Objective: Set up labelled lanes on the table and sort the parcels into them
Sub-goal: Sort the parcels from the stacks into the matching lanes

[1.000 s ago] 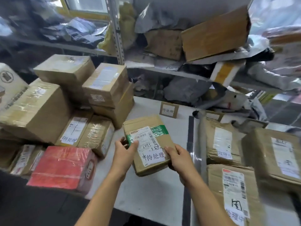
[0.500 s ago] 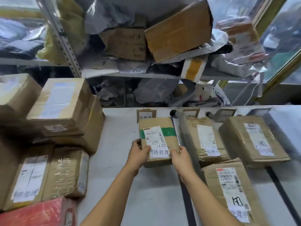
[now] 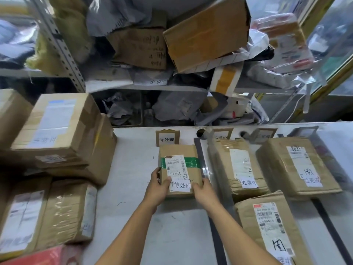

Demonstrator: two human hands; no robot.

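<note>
Parcel (image 3: 180, 169) lies near the bench's (image 3: 133, 188) far edge, below a lane card (image 3: 167, 138); left hand (image 3: 159, 186) and right hand (image 3: 203, 190) grip its near corners. Stiff, probably light cardboard, best held by edges.

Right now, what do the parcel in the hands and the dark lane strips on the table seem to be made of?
The brown parcel with the green band: matte corrugated cardboard, judging by colour and creased edges, with a white paper label. The dark lane strip: probably adhesive tape, lying flat and thin on the white table, slightly glossy.
</note>
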